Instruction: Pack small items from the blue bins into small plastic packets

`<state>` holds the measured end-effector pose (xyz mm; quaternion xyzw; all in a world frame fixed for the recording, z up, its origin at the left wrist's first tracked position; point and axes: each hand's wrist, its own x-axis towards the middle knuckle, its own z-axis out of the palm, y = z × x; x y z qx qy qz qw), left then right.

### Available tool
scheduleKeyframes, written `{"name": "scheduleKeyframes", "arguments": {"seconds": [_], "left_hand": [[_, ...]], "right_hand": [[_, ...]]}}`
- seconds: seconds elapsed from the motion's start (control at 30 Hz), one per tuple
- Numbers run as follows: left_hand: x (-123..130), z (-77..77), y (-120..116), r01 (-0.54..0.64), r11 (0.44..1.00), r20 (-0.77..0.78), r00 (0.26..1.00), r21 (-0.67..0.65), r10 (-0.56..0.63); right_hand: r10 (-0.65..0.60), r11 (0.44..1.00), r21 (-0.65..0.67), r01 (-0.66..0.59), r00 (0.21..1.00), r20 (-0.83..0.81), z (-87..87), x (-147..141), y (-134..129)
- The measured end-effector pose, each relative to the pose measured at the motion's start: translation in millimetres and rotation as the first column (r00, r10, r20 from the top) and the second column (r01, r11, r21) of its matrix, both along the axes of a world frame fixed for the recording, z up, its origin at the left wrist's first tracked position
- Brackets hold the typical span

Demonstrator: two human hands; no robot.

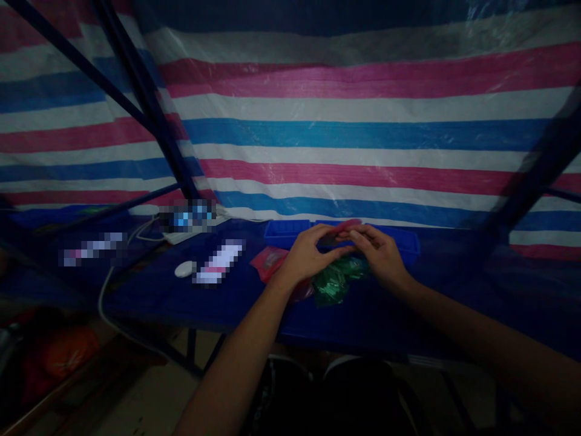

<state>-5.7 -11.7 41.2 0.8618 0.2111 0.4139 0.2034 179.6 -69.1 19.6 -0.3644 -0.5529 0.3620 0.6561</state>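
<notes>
1. The striped tarp (363, 133), in pink, blue and white, hangs beyond the blue tray (411, 242).
2. The blue table (354, 330) carries the tray and spreads out on its near side and both flanks.
3. The tray lies with its long axis running left to right, along the foot of the tarp; the hands cover its middle.
4. The left hand (311, 251) is in front of the tray's left half, thumb spread from the fingers and both reaching rightward. Its fingertips are near the pink piece, but I cannot tell whether they grip it.
5. The right hand (379, 251) is in front of the tray's right half, fingers bunched and pointing left, pinching the pink piece.
6. The green packet (333, 284), crinkled and shiny, lies on the near side of the tray, below the hands.
7. The red packet (267, 261) lies just nearer than the tray's left end, partly behind the left forearm.
8. The pink piece (348, 225) is held in front of the tray's middle. Its long axis runs left to right, the right end slightly higher; which end is its front I cannot tell.
9. The white disc (185, 269) lies well left of the tray.
</notes>
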Motion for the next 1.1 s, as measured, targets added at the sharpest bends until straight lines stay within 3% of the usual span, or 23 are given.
{"name": "scheduleKeyframes", "arguments": {"seconds": [0.1, 0.17, 0.27, 0.33, 0.4, 0.53, 0.7, 0.83, 0.97, 1.03, 1.1], "left_hand": [[-2, -1.3, 5, -0.049, 0.998, -0.033, 0.998, -0.030, 0.048], [-3, -1.0, 7, -0.055, 0.997, -0.033, 0.998, -0.058, 0.053], [-4, -0.5, 7, -0.046, 0.994, -0.025, 0.999, -0.103, 0.044], [-3, -1.2, 6, -0.027, 0.989, -0.029, 0.999, -0.143, 0.023], [-2, -2.8, 6, 0.002, 0.982, -0.031, 0.999, -0.188, -0.008], [-1, -6.9, 6, 0.076, 0.956, 0.014, 0.997, -0.282, -0.075], [0, -7.5, 8, 0.191, 0.883, 0.222, 0.970, -0.428, -0.102], [-3, -2.3, 18, 0.236, 0.811, 0.436, 0.899, -0.535, 0.027], [-24, 9.5, 49, 0.047, 0.856, 0.491, 0.834, -0.515, 0.250], [-41, 16.7, 69, -0.130, 0.868, 0.425, 0.831, -0.479, 0.359], [-57, 22.8, 87, -0.304, 0.833, 0.297, 0.832, -0.462, 0.469]], "right_hand": [[0.000, 1.000, 0.030, -0.001, 0.999, 0.038, 0.3, 0, -1], [-0.114, 0.992, 0.067, 0.109, 0.990, 0.086, -1.6, 3, 1], [-0.332, 0.938, 0.151, 0.313, 0.935, 0.122, -5.3, 9, 7], [-0.395, 0.909, 0.198, 0.366, 0.909, 0.134, -6.7, 11, 10], [-0.368, 0.920, 0.201, 0.336, 0.917, 0.155, -6.3, 11, 11], [-0.242, 0.970, 0.088, 0.229, 0.952, 0.190, -2.5, 10, 8], [-0.282, 0.959, 0.045, 0.279, 0.956, 0.082, 0.5, 13, 7], [-0.215, 0.977, 0.011, 0.214, 0.976, 0.030, 1.7, 14, 7], [-0.173, 0.985, 0.024, 0.172, 0.985, 0.027, 3.6, 12, 5], [-0.167, 0.986, 0.027, 0.166, 0.985, 0.036, 3.5, 11, 5], [-0.158, 0.987, 0.023, 0.157, 0.986, 0.053, 2.4, 11, 6]]}}
